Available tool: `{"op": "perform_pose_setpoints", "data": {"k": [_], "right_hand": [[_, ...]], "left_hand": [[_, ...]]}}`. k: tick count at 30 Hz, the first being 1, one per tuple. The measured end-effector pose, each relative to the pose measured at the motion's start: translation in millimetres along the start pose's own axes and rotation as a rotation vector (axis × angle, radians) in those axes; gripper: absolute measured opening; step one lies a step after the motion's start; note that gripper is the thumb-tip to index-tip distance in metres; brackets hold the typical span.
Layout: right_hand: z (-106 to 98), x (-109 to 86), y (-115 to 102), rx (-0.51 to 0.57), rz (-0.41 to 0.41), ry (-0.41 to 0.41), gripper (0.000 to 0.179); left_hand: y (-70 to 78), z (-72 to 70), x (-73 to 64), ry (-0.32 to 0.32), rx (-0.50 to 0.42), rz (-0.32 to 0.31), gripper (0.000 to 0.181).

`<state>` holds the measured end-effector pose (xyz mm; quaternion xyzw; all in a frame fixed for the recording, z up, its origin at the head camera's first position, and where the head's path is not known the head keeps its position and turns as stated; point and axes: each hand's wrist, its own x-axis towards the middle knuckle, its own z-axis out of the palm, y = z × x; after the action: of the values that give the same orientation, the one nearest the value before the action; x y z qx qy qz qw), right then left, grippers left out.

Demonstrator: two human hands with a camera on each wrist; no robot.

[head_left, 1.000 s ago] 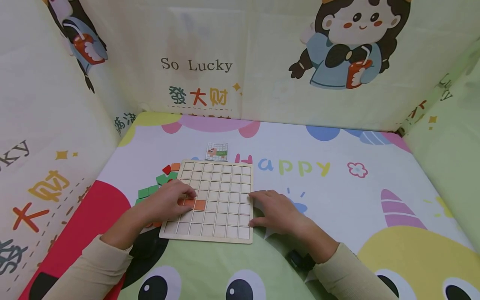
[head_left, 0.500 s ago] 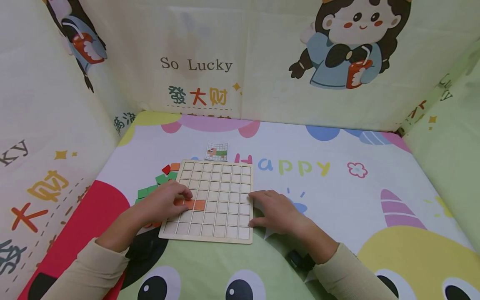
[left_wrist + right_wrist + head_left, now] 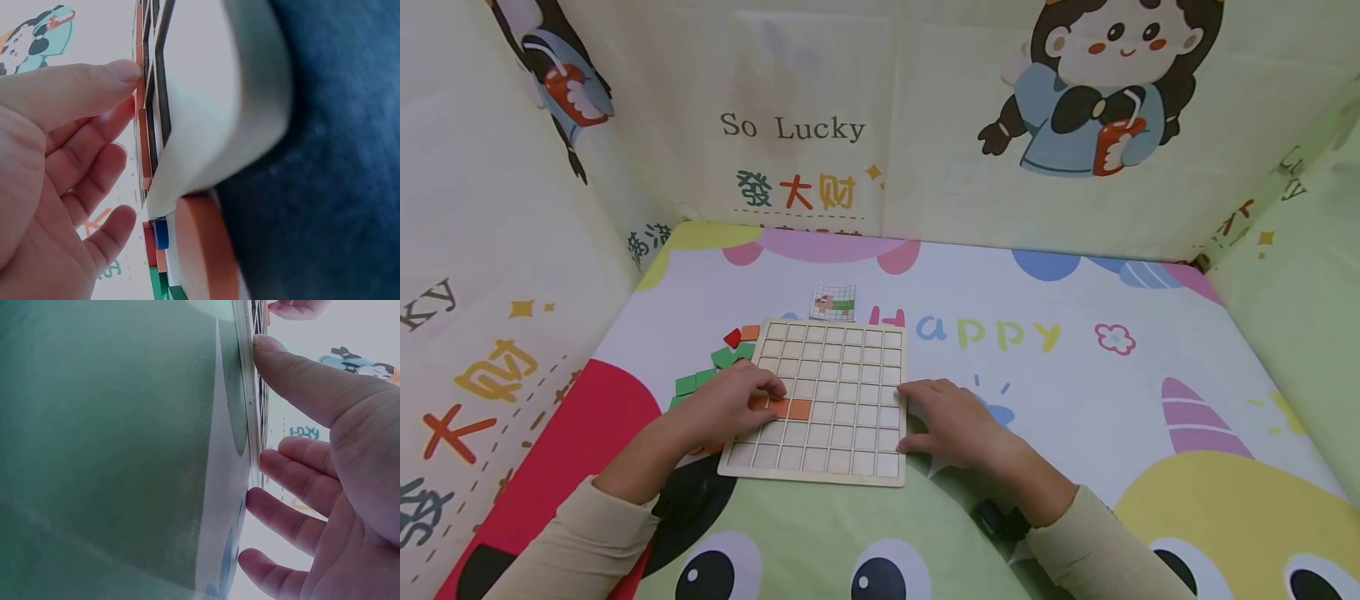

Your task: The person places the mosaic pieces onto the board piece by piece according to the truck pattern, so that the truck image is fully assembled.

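A square wooden grid board (image 3: 867,433) lies on the table with a short row of orange tiles (image 3: 799,409) in its left part. My left hand (image 3: 737,400) is over the board's left edge, thumb and index finger pinching an orange tile (image 3: 144,147) in this row. The palm hides some of the board's left edge. My right hand (image 3: 951,421) rests at the board's right edge, the thumb and fingertips against its side and the fingers spread loosely. Nothing is gripped in it.
Left of the board lie several green tiles (image 3: 687,386), a red tile (image 3: 733,338) and a loose orange square (image 3: 750,332), partly behind the left hand. A small picture card (image 3: 833,302) sits behind the board. Printed cloth walls (image 3: 925,167) enclose the table.
My left hand has shifted slightly left along the orange row, showing more of the tiles. The right hand and the board look the same.
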<state>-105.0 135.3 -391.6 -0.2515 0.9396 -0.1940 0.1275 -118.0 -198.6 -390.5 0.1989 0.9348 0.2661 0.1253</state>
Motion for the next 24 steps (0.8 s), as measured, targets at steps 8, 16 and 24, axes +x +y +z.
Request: {"op": "perform_pose_setpoints", "data": {"k": [8, 16, 24], "right_hand": [[0, 0.2, 0, 0.001, 0.000, 0.001, 0.073], [0, -0.2, 0, 0.004, -0.006, -0.002, 0.074], [0, -0.4, 0, 0.002, -0.012, 0.009, 0.075]], "left_hand": [[3.4, -6.1, -2.4, -0.004, -0.040, -0.046, 0.032], [-4.6, -17.5, -7.9, 0.040, 0.014, -0.101, 0.039], [-9.6, -25.0, -14.7, 0.062, -0.026, -0.133, 0.038]]}}
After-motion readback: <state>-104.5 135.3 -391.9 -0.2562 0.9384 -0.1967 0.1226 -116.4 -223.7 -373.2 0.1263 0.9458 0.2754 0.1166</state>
